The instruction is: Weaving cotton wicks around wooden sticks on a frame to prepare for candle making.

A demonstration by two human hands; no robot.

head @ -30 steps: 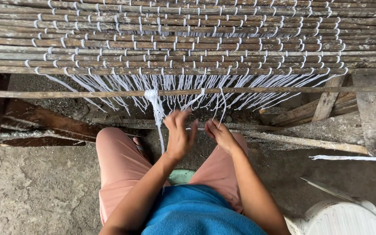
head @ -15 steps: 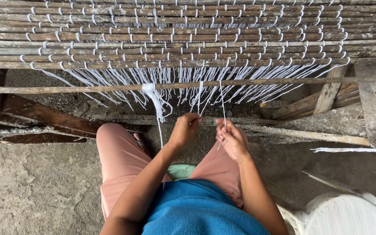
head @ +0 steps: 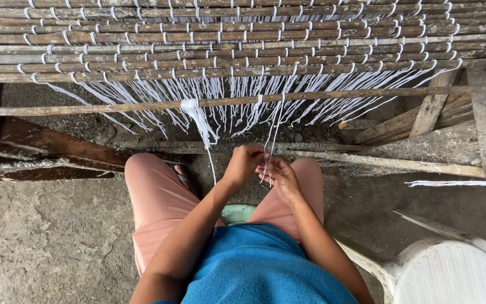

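A mat of thin bamboo slats (head: 226, 39) bound with white cord fills the top of the view. Many loose white strings (head: 237, 104) hang from its near edge over a long thin stick (head: 85, 107). A bundle of white string (head: 195, 115) is wound on that stick and trails down. My left hand (head: 244, 163) and my right hand (head: 278, 174) meet close together above my knees, both pinching a pair of white strings (head: 274, 132) that run up to the mat. My fingers partly hide where the strings end.
I sit on a low green stool (head: 237, 213), knees apart in pink trousers. A white plastic chair (head: 451, 270) stands at the lower right. Wooden beams (head: 412, 121) and planks (head: 46, 146) lie under the mat on a rough concrete floor (head: 46, 225).
Both hands have drawn back from the hanging fringe toward my lap, pulling two strings taut, and have come closer together. The view has tilted down slightly.
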